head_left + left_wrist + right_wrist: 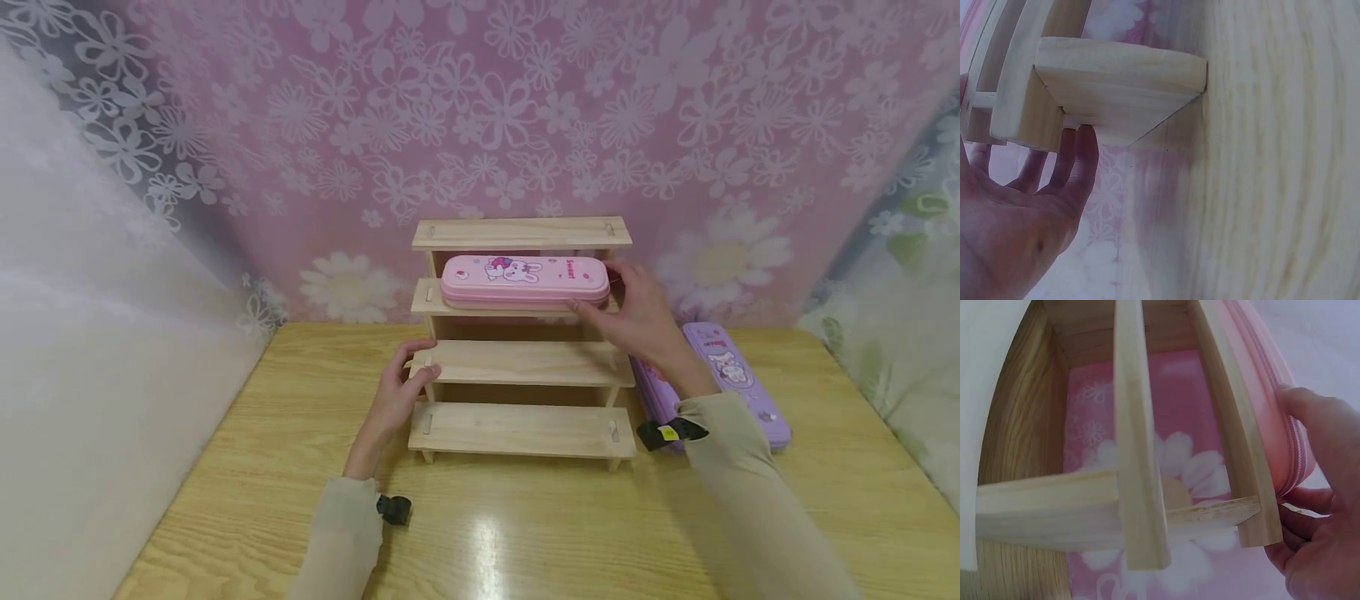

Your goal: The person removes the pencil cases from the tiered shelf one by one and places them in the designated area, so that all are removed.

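Observation:
A pink zippered pencil case (525, 282) with a bunny print lies lengthwise on the second-highest step of a wooden tiered shelf (521, 429). Its right end is gripped by my right hand (641, 317), thumb at the front edge and fingers behind. In the right wrist view the thumb presses beside the zipper of the pink case (1269, 394). My left hand (397, 383) holds the left end of the third step down, thumb on top. Seen from the left wrist, the fingers of that hand (1029, 212) reach behind the shelf's side (1122, 75).
Two purple pencil cases (738, 379) lie to the right of the shelf, one partly over the other and partly hidden by my right arm. The wooden table (247, 500) meets a pink floral backdrop (480, 125) behind the shelf.

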`<state>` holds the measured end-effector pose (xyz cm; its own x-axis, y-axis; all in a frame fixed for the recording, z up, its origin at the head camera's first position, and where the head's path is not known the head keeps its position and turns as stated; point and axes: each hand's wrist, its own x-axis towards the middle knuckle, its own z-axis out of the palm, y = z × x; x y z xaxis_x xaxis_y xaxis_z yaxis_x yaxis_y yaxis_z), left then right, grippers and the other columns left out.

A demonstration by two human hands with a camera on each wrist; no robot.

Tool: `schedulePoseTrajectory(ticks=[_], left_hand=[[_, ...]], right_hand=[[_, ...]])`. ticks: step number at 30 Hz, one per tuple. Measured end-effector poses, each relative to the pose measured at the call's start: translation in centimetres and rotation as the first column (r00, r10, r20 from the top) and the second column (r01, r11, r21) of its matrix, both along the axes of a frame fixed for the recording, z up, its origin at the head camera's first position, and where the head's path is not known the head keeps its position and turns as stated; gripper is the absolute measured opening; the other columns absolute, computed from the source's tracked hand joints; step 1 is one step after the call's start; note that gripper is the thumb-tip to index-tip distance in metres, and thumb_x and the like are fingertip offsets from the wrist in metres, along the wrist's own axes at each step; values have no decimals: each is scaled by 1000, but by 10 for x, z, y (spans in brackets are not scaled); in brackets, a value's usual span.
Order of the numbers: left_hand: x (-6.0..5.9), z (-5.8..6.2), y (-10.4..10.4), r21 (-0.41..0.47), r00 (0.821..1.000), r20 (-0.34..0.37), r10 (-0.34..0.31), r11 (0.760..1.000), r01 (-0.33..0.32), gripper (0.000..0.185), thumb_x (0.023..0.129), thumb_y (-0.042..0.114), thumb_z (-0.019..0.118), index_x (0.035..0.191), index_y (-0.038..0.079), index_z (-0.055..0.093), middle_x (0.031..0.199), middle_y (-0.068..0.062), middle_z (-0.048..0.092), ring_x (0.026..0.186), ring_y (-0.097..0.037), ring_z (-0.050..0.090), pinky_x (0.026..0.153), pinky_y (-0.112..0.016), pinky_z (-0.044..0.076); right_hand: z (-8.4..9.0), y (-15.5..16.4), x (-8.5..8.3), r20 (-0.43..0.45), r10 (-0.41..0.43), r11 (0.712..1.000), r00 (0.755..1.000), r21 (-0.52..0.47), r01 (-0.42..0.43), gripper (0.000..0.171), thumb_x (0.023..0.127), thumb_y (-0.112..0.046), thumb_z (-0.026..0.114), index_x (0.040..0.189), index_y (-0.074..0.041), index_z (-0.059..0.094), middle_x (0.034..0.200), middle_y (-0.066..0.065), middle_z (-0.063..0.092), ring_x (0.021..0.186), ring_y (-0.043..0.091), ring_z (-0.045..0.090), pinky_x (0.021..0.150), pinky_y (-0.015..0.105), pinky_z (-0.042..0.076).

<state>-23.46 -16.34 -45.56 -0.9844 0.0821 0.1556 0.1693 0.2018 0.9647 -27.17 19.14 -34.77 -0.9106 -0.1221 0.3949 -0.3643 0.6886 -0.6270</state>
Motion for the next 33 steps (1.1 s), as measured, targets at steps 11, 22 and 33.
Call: schedulePoseTrajectory(ticks=[11,22,33], left_hand=[[-1,-4,-3,2,1000,21,-3,1000,3,40,101,21,62,140,22,56,148,-7,44,103,-24,55,85,-36,51],[16,28,6,1,999,39,-16,1000,16,41,101,16,60,140,12,55,148,-12,45,103,-23,55,86,-35,49],[0,-1,-1,-4,1000,29,-3,1000,3,40,101,23,62,140,25,55,152,-4,42,108,-28,56,92,-45,48]], right_hand=[[0,0,11,148,27,973,989,-232,9,81,78,-32,90,135,-3,40,131,17,53,122,28,50,106,43,40],[-2,1,15,54,34,976,998,-215,-21,79,75,-18,92,139,-2,49,129,15,57,114,19,52,93,19,42],[-2,8,25,54,14,987,998,-161,-5,81,75,-28,93,141,-5,52,128,15,60,114,23,54,93,27,43]])
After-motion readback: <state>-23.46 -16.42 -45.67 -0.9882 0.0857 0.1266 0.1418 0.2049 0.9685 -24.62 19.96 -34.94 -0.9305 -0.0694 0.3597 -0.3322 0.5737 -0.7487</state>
